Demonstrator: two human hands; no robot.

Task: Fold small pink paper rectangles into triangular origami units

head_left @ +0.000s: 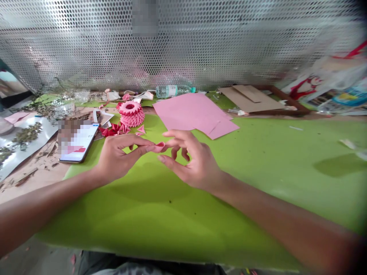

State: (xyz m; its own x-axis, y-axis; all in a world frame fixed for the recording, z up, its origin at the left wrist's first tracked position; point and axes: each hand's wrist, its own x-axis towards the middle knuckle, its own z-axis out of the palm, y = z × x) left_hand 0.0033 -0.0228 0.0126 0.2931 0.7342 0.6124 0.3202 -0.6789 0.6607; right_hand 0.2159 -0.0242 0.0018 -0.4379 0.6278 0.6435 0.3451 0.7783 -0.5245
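Between thumb and index finger, my left hand pinches a small folded pink paper piece above the green tabletop. My right hand is at the right end of that piece, its fingers spread and curved, with the thumb apart from the index finger. Beyond my left hand stands a ring-shaped stack of folded pink paper, with red folded pieces beside it. Pink paper sheets lie flat behind my hands.
A phone lies at the left near dried plant bits. Along the perforated metal panel are a plastic bottle and brown cardboard. Plastic bags stand at the far right.
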